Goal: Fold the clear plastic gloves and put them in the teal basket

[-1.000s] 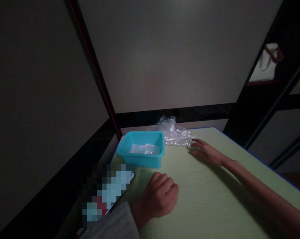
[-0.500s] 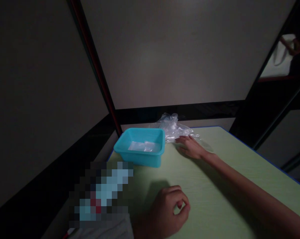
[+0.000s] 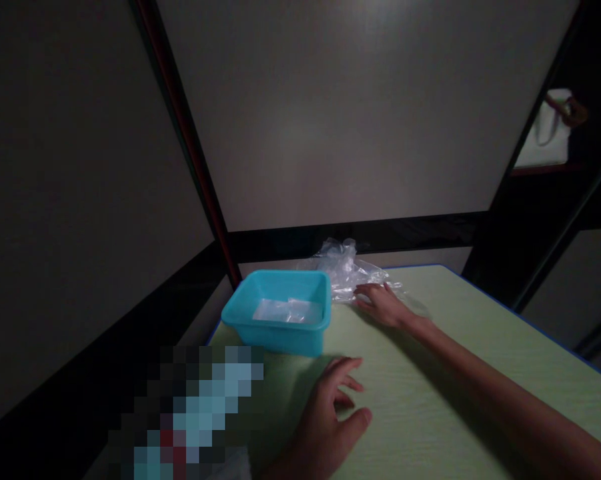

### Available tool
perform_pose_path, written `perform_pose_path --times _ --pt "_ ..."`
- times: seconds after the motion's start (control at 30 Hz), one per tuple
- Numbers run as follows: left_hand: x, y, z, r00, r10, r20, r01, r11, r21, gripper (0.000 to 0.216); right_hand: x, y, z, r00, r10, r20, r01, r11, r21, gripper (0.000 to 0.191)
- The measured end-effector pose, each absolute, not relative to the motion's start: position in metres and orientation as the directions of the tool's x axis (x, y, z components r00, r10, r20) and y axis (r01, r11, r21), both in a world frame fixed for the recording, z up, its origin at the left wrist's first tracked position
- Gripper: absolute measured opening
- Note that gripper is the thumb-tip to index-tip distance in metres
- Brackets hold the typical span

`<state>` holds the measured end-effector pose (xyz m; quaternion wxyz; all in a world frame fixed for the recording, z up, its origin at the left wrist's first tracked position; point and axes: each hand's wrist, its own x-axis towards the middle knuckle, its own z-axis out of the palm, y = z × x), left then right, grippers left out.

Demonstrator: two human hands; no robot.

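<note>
My left hand [image 3: 330,413] hovers over the near part of the table, its fingers curved and apart, holding nothing. Farther off, my right hand [image 3: 383,303] reaches to the near edge of a crumpled clear plastic bag [image 3: 343,267]; its fingers are stretched out and touch or almost touch the film. Left of the bag stands a turquoise plastic basin [image 3: 278,337]. Flat clear plastic packets [image 3: 288,310] lie on its bottom; what is in them, if anything, I cannot make out.
The pale green table [image 3: 480,333] has a blue edge. Behind it rises a grey panel [image 3: 355,133] with a dark band. A blurred-out patch [image 3: 200,407] covers something at the lower left. A white bag [image 3: 545,137] sits on a shelf at the upper right.
My left hand has opened from a pinched ring of thumb and fingers. My right hand stays by the plastic bag. The whole view has shifted slightly.
</note>
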<state>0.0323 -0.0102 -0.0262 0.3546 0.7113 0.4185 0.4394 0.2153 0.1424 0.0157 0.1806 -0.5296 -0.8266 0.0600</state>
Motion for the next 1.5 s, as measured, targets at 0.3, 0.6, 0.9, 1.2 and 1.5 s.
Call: perform_pose_path --times 0.3,0.6,0.9,1.2,1.5 --pt "0.032 0.01 -0.057 0.1 0.874 0.475 0.323 -0.48 0.815 0.084 0.183 0.181 0.022 -0.331 0.907 0.262 0.826 0.412 -0.384 0.031" --pt "0.021 0.022 -0.061 -0.09 0.916 0.391 0.236 -0.362 0.902 0.073 0.175 0.182 0.029 -0.294 0.9 0.323 0.699 0.432 -0.57 0.035" --pt "0.022 0.028 -0.04 -0.134 0.988 0.076 -0.137 -0.094 0.986 0.067 0.212 0.12 0.056 -0.266 0.852 0.45 0.442 0.523 -0.729 0.043" --pt "0.02 0.028 -0.033 -0.12 0.983 0.136 -0.06 -0.144 0.988 0.042 0.241 0.048 0.009 -0.319 0.799 0.509 0.805 0.512 -0.299 0.032" --pt "0.021 0.018 -0.029 -0.056 0.978 0.199 0.127 -0.191 0.973 0.039 0.235 0.034 0.017 -0.604 0.614 0.508 0.773 0.606 0.188 0.021"
